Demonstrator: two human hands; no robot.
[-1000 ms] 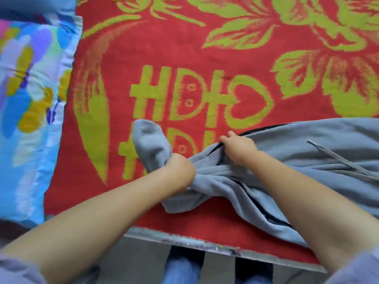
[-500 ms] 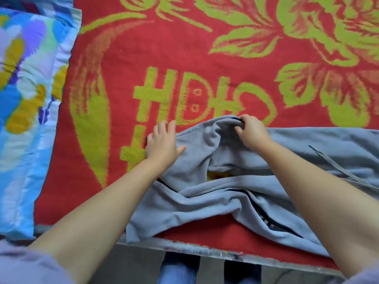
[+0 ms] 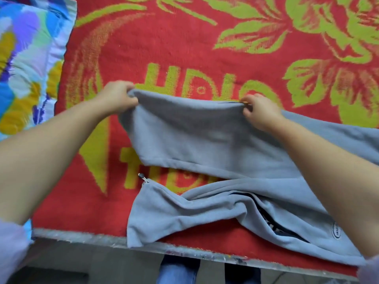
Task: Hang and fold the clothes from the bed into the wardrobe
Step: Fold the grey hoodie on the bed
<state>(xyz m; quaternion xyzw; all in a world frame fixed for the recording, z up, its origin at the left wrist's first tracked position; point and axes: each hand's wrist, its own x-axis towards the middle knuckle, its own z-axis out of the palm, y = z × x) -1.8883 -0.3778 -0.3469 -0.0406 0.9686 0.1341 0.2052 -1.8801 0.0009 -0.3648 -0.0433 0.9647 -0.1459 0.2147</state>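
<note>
Both hands are on the grey zip jacket (image 3: 205,144), which lies on the red bed cover (image 3: 184,48). The left hand (image 3: 118,98) pinches one end of the far edge, the right hand (image 3: 259,111) the other. It looks early: the jacket is unzipped and rumpled, no neat fold yet, and no wardrobe in view.

I see a red woven blanket (image 3: 143,48) with yellow-green flowers and lettering spread out flat. At its left edge lies a pillow (image 3: 24,58) printed in blue, yellow and purple. Blue denim trouser legs (image 3: 178,271) show at the bottom.
</note>
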